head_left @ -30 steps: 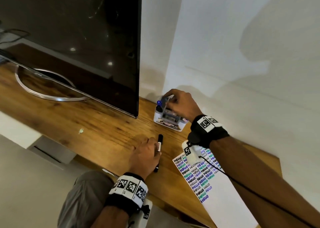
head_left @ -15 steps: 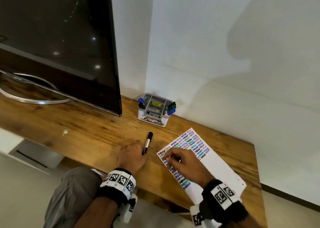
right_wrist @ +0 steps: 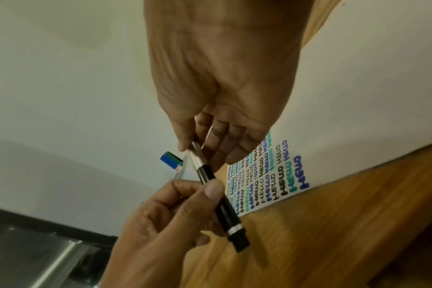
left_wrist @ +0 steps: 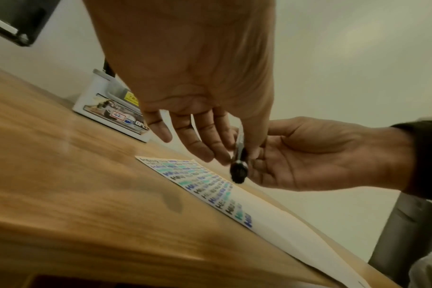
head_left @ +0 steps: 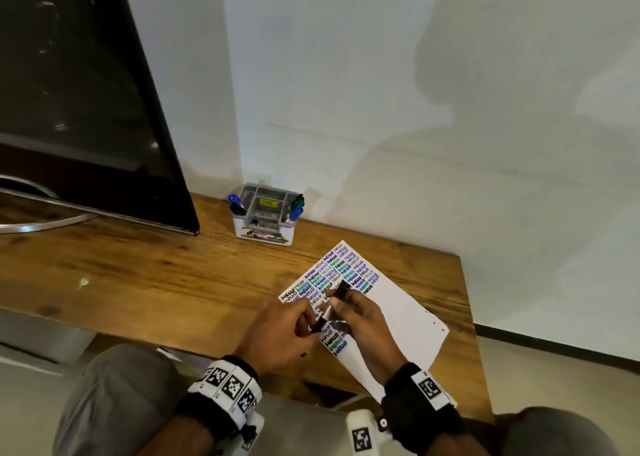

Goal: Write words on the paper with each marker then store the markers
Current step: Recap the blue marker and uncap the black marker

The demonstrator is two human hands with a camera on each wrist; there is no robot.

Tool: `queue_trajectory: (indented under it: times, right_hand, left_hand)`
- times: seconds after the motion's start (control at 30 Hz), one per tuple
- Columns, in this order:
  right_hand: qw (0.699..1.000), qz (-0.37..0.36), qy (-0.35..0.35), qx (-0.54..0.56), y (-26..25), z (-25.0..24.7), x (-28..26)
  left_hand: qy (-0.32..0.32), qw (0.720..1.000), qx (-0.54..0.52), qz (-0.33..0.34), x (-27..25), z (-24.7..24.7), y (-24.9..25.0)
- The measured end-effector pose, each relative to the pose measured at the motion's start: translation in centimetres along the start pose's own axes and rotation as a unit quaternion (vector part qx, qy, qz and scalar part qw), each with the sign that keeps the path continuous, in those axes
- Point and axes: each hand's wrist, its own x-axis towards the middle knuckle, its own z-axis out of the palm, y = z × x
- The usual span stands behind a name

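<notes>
A black marker [head_left: 329, 308] is held above the paper [head_left: 401, 320], a white sheet covered with rows of coloured "HELLO". My left hand [head_left: 304, 317] grips its lower part between thumb and fingers [right_wrist: 211, 192]. My right hand [head_left: 341, 301] pinches the upper part of the marker [right_wrist: 218, 198], seen close in the right wrist view. In the left wrist view the black marker [left_wrist: 239, 161] points down at the camera, with my right hand's palm [left_wrist: 308, 155] behind it. The marker box [head_left: 265, 221] stands by the wall with blue and green markers in it.
A large dark screen [head_left: 86, 102] on a curved metal foot [head_left: 41, 225] takes up the left of the wooden table [head_left: 145, 282]. The white wall runs close behind the box. The paper overhangs the table's near edge. My knees are below.
My left hand lifted the black marker off the table and carried it right, over the paper. My right hand left the box, came back over the paper and took hold of the marker too.
</notes>
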Motion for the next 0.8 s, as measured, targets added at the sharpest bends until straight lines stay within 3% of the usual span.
queue_trajectory:
  times: [0.13, 0.2, 0.27, 0.33, 0.4, 0.63, 0.8]
  right_hand:
    - [0.997, -0.022, -0.004, 0.078, 0.1, -0.9, -0.3]
    - [0.999, -0.031, -0.002, 0.025, -0.1, -1.5, -0.5]
    - [0.991, -0.040, -0.011, -0.123, 0.0, -2.2, -0.6]
    - [0.952, -0.053, -0.040, -0.297, 0.3, -2.7, -0.6]
    - [0.915, -0.067, -0.068, -0.392, 0.4, -2.8, -0.8]
    - [0.833, -0.149, -0.060, -0.529, 0.5, -2.4, -1.8]
    - [0.798, -0.176, -0.033, -0.576, 0.6, -2.5, -1.9]
  left_hand:
    - [0.006, 0.999, -0.035, 0.031, -0.2, 1.1, 0.5]
    - [-0.002, 0.996, -0.079, 0.039, -0.3, 1.1, 0.6]
    - [0.000, 0.989, -0.146, 0.018, -0.3, 0.9, 0.6]
    - [0.006, 0.980, -0.200, 0.002, -0.2, 0.5, 0.7]
    - [0.004, 0.978, -0.207, 0.009, -0.1, 0.4, 0.7]
    - [0.002, 0.975, -0.220, 0.035, -0.1, 0.8, 1.1]
    - [0.023, 0.976, -0.210, 0.045, 0.0, 0.4, 1.0]
